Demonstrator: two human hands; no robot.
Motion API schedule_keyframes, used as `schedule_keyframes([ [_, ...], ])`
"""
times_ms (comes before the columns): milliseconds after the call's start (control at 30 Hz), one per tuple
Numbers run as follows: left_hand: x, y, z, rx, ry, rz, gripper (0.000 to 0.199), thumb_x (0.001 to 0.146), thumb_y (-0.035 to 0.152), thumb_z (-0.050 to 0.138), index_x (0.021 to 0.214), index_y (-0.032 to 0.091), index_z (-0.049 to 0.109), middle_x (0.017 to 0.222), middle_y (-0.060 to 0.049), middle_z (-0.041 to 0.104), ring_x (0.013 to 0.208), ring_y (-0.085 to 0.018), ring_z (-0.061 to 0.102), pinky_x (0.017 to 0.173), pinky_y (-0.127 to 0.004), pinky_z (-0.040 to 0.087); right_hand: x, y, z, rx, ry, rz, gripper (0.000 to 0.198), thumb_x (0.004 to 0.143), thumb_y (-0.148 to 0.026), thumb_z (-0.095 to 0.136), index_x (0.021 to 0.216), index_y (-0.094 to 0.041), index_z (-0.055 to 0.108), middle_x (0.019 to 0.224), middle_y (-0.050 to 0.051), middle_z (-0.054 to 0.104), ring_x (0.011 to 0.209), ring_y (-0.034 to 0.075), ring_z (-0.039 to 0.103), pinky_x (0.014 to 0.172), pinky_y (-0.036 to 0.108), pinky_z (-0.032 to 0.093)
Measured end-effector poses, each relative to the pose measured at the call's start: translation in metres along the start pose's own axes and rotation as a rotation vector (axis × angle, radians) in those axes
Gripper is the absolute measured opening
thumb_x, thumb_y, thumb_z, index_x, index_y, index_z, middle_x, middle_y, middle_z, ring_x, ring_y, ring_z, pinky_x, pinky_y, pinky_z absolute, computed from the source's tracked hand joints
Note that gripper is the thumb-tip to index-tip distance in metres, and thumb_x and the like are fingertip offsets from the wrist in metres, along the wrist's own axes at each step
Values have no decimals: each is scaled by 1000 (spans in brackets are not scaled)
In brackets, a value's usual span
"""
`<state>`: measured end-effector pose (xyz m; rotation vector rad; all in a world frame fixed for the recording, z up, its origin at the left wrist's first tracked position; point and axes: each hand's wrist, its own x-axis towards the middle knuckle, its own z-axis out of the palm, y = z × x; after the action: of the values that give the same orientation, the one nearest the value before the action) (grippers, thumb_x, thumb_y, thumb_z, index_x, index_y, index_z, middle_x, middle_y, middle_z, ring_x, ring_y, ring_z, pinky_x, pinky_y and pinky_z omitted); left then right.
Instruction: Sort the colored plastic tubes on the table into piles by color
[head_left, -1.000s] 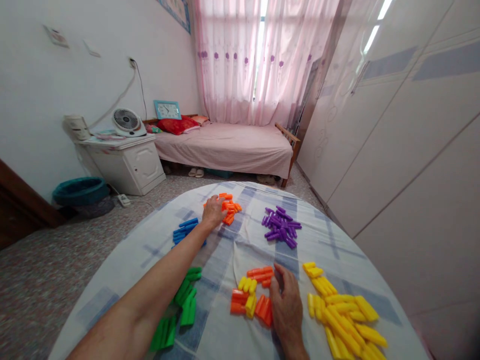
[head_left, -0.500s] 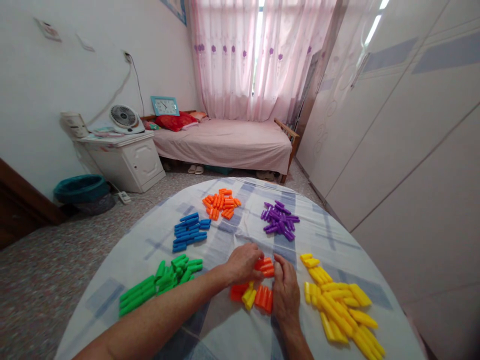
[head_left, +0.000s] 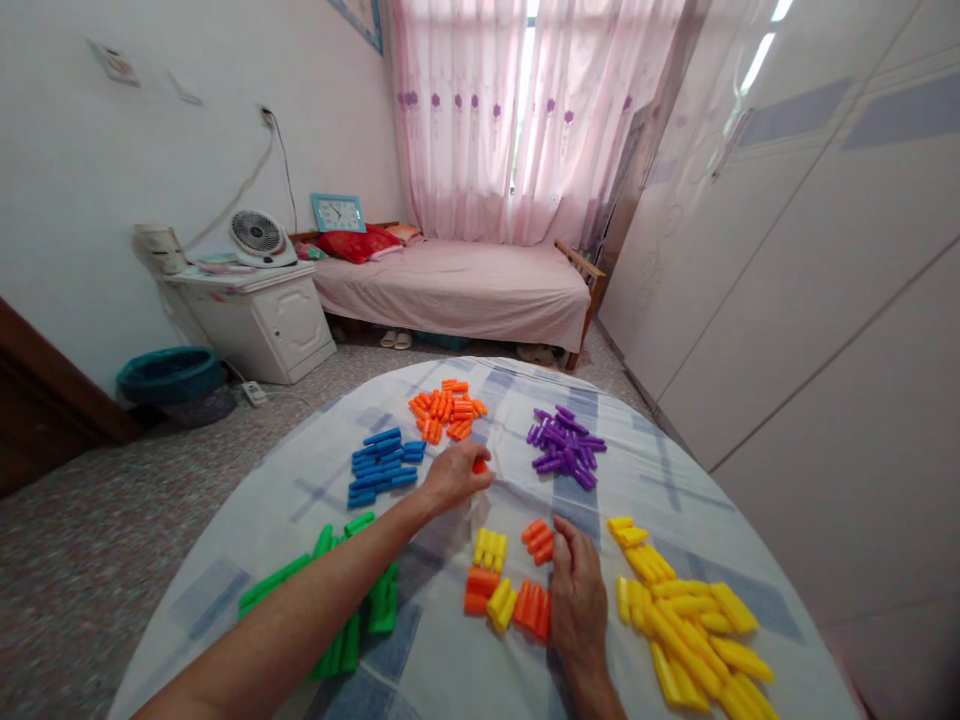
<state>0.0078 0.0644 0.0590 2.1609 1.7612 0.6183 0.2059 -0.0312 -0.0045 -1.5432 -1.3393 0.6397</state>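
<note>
Orange piece (head_left: 481,466) sits gripped in the left hand (head_left: 452,477).

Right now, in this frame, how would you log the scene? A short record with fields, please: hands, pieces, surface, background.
Left hand: fingers closed on an orange piece; height above the cloth unclear
Right hand: right beside the middle group; contact unclear
Middle group: orange and yellow pieces
Far piles: orange pile, purple pile
Left piles: blue pile; green pile, partly hidden by the left forearm
Right pile: yellow pile
Surface: blue-and-white cloth
Background: bed; fan on a cabinet
</note>
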Motion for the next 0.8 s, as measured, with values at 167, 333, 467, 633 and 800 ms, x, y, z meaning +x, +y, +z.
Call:
schedule_keyframes([
  [167, 37, -31, -29, 166, 219, -126, 22, 82, 28, 56, 99, 17, 66, 101, -7, 63, 96, -19, 58, 87, -29, 45, -1, 3, 0, -7, -6, 7, 44, 89, -49, 34, 109, -19, 58, 112, 8, 60, 108, 23, 51, 99, 37, 34],
  [333, 51, -29, -43, 208, 228, -171, 29, 83, 28, 55, 107, 15, 64, 114, -13, 58, 109, -27, 53, 96, -38, 42, -1, 1, -1, -5, 5, -8, 41, 89, -48, 36, 109, -19, 59, 110, 8, 60, 107, 22, 51, 98, 37, 35],
  [467, 22, 10, -23, 147, -13, 22, 30, 82, 32, 58, 108, 19, 64, 109, -6, 63, 102, -21, 59, 88, -30, 46, -1, -1, -1, 21, 17, -5, 42, 90, -47, 34, 109, -19, 59, 111, 8, 61, 107, 22, 52, 97, 37, 36],
  [633, -27, 55, 21, 133, -297, 266, 43, 73, 47, 64, 109, 23, 62, 102, -6, 63, 92, -22, 61, 77, -31, 49, -1, 2, -1, 55, 30, 11, 44, 89, -48, 33, 111, -18, 58, 116, 9, 60, 111, 22, 51, 97, 36, 36],
  [800, -41, 73, 43, 200, -275, 329, 33, 75, 42, 61, 101, 21, 58, 100, -7, 60, 91, -21, 60, 75, -29, 49, 1, 6, 0, 75, 21, 17, 47, 88, -50, 33, 111, -18, 58, 116, 9, 59, 111, 23, 51, 98, 38, 35],
])
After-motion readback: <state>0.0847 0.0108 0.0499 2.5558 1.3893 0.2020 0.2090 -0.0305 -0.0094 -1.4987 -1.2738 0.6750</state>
